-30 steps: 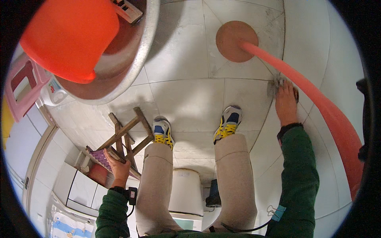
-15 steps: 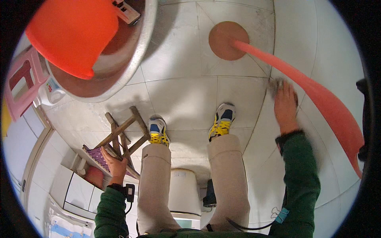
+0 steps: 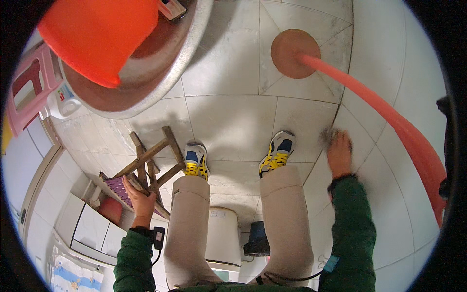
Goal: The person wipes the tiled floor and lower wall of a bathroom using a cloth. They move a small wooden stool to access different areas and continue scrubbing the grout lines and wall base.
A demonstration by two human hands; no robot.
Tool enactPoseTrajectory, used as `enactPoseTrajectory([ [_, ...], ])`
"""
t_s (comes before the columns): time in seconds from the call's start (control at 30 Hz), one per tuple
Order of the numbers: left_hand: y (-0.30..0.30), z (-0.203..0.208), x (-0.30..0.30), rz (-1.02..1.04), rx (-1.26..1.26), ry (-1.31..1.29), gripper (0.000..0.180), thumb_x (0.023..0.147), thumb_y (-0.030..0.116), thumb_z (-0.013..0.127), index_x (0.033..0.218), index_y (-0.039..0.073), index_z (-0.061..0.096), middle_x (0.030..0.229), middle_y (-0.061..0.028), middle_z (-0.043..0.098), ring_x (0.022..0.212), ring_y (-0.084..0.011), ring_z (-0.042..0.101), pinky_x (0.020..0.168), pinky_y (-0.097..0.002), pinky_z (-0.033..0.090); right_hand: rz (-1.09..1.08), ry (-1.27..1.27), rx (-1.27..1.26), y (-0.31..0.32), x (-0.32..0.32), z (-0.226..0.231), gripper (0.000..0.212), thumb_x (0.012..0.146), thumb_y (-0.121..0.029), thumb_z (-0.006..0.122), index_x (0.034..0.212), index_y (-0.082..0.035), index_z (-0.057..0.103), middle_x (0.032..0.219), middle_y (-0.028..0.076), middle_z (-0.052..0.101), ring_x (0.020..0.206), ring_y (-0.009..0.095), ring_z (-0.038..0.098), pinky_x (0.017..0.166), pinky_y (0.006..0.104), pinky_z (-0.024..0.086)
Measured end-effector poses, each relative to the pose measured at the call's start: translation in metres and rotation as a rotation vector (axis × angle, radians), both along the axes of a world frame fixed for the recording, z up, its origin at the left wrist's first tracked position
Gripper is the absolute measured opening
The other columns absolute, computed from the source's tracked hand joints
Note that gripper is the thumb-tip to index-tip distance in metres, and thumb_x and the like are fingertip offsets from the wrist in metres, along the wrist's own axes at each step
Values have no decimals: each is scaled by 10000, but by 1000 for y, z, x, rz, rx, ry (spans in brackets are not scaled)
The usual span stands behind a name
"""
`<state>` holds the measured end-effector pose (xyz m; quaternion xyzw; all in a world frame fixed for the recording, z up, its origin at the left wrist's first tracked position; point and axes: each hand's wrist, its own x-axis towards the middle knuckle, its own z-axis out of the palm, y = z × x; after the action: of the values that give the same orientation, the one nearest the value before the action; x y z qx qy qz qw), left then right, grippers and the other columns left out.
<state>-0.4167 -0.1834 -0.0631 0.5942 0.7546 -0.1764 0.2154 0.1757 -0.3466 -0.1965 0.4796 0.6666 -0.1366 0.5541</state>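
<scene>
My left hand point(image 3: 141, 200) is closed round the edge of a small folding wooden stool point(image 3: 141, 163) with a purple woven seat. The stool is tilted on its side beside my left shoe. My right hand point(image 3: 339, 155) is low on the white tiled wall point(image 3: 384, 190), close to the line where it meets the floor. Under its fingers is a dark grey, fuzzy scrubber point(image 3: 327, 137), blurred and mostly covered by the hand. My right arm reaches forward from the lower edge, sleeved in dark green.
A large metal basin point(image 3: 194, 46) at upper left holds an orange-red plastic scoop point(image 3: 97, 41). Near it stand a pink stool point(image 3: 46, 73) and a white bottle point(image 3: 63, 102). A brown disc point(image 3: 287, 53) with a long red tube point(image 3: 369, 97) stretches along the right. A dark bucket point(image 3: 256, 238) stands behind my legs.
My right hand has slid back toward me along the foot of the wall with the scrubber. My left hand still grips the stool. The whole view has shifted slightly.
</scene>
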Motion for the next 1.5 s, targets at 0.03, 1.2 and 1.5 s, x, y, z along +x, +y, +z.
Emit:
enactPoseTrajectory([
  [0.03,0,0,0,-16,7,-6,1060,626,25,688,1475,-16,55,1502,-283,157,1405,-429,180,1160,-425,197,-22,-7,104,28,15,-17,427,960,-231,389,1311,-34,531,1420,132,456,1377,308,310,1153,489,135],
  [1.2,2,2,1,-47,-7,-13,1053,623,38,690,1469,-29,65,1503,-280,155,1405,-425,180,1162,-435,187,-345,161,408,16,28,-7,418,984,-129,390,1373,22,407,1431,179,406,1320,308,380,1136,435,245],
  [1.5,3,2,9,-66,-2,26,1037,650,72,721,1465,-35,88,1487,-304,160,1398,-441,178,1158,-444,195,-527,144,-108,-72,-26,64,462,981,-254,429,1429,-154,379,1466,112,367,1352,288,339,1135,436,234],
])
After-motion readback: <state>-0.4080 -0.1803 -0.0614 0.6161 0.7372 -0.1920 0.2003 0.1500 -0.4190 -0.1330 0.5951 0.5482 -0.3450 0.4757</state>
